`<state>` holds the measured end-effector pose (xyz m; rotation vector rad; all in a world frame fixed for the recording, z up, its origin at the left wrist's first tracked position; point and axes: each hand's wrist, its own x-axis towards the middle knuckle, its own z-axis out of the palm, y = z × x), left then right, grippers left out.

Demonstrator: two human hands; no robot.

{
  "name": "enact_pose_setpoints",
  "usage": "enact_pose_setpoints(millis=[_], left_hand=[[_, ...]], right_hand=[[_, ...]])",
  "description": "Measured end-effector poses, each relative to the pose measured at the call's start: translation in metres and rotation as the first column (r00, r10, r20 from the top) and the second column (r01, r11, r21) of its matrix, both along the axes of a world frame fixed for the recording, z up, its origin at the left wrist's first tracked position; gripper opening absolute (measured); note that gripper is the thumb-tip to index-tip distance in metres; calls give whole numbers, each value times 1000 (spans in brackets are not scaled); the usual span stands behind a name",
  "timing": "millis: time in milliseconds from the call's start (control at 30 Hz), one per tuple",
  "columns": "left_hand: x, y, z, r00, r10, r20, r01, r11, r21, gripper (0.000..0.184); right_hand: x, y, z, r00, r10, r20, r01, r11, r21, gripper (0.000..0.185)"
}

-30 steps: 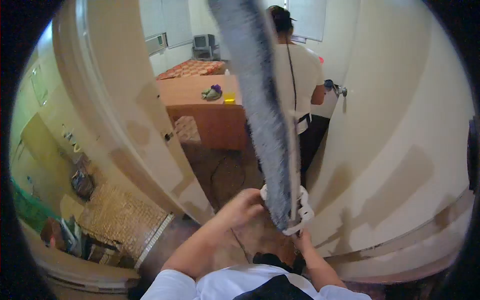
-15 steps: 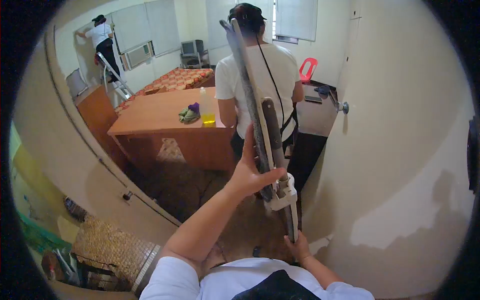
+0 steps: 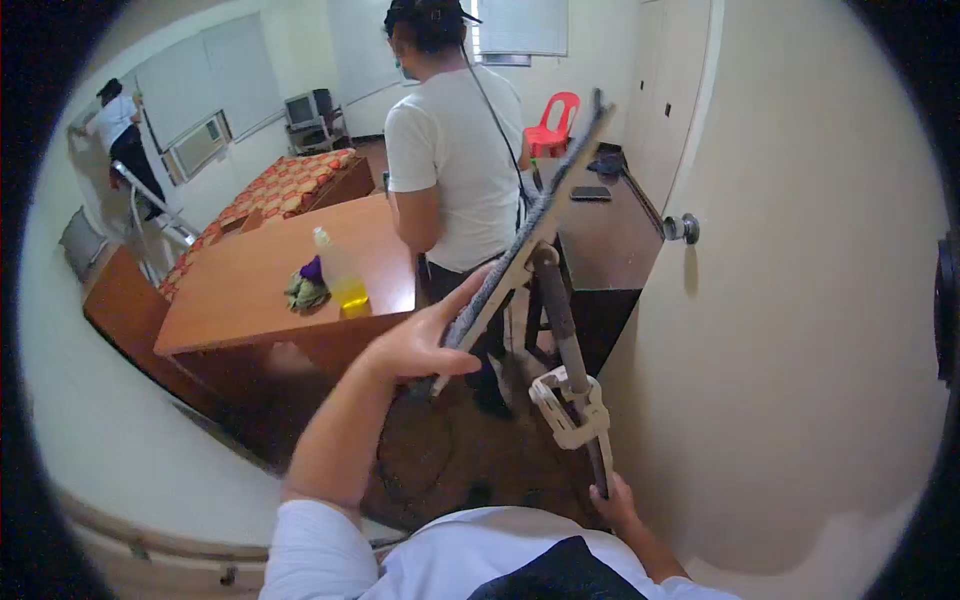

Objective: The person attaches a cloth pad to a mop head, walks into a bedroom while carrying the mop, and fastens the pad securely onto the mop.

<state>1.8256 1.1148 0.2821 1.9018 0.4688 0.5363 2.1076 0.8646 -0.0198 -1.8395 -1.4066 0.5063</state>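
Mop (image 3: 518,256): swung since half a second ago, pad (image 3: 484,296) now slanting up to the right, aloft between both hands!
Left hand (image 3: 425,345): holding the pad's low end, thumb across, fingers stretched along it.
Right hand (image 3: 617,502): wrapped round the handle (image 3: 563,320) below the clamp (image 3: 575,415).
Co-worker (image 3: 460,170): back turned, near the pad; one careless swing could clip them.
Door (image 3: 790,300): close on the right; a wide turn might knock it.
Desk (image 3: 230,265): bottle (image 3: 345,280) near the edge; a leftward sweep could topple it.
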Motion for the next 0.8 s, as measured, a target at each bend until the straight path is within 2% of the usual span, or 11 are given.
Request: enact_pose_setpoints(millis=[67, 133, 233, 300, 333, 433, 533, 600, 667, 733, 800], left_hand=[[-9, 47, 18, 977, -152, -150, 143, 987, -68, 96], [-11, 89, 43, 926, -305, -223, 238, 929, -285, 98], [-14, 167, 49, 738, -631, -238, 442, 719, -536, 81], [-6, 207, 44, 715, -687, -125, 497, 626, -601, 81], [2, 216, 48, 786, -616, -54, 470, 652, -594, 81], [32, 236, 62, 916, -345, 205, 399, 730, -555, 82], [58, 259, 65, 904, -107, 414, 338, 772, -538, 82], [69, 276, 53, 885, 1, 466, 296, 772, -562, 83], [77, 292, 29, 901, 73, 427, 238, 742, -627, 86], [74, 301, -7, 949, 190, 252, 35, 730, -683, 84], [66, 297, -46, 981, 183, 65, -97, 753, -651, 81]], right_hand=[[2, 10, -22, 999, -31, 37, 29, 997, 68, 20], [3, 26, -49, 993, -66, 96, 42, 971, 234, 17], [0, 44, -35, 1000, -16, -9, 17, 995, 100, 15], [-8, 70, -6, 984, -49, -172, 55, 998, 30, 15], [-12, 86, 4, 965, -71, -252, 72, 997, -5, 15], [-9, 134, 18, 960, -181, -215, 149, 976, -160, 16], [2, 188, 16, 946, -133, -294, 127, 991, -42, 16], [16, 224, 23, 902, -217, -374, 180, 975, -133, 15], [20, 271, 44, 862, -225, -454, 191, 974, -120, 14], [29, 305, 85, 853, -147, -500, 166, 986, -6, 14], [50, 341, 75, 850, -100, -518, 159, 985, 72, 12]])
